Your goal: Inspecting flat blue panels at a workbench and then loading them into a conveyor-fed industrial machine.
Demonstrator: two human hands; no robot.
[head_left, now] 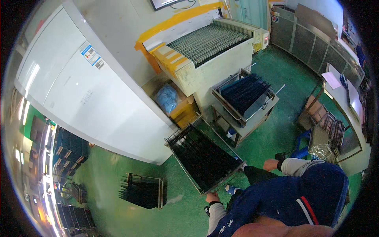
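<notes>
A metal-framed rack (205, 158) with rows of thin dark panels slants across the middle, its far end beside the white cabinet. My left hand (212, 197) is closed on the frame at the rack's near left corner. My right hand (271, 164) is curled closed, away from the rack's near right corner, with nothing visible in it. A second rack of dark panels (244, 93) sits on a small table (254, 114) beyond. Another rack of dark panels (142, 191) stands on the green floor to the left.
A roller conveyor machine (213, 43) stands at the back, with a cardboard box (185, 110) holding a blue bag (166, 98) beside it. A tall white cabinet (90, 91) fills the left. At right are a blue stool (302, 144), stacked metal frames (335, 132) and a white bench (341, 91).
</notes>
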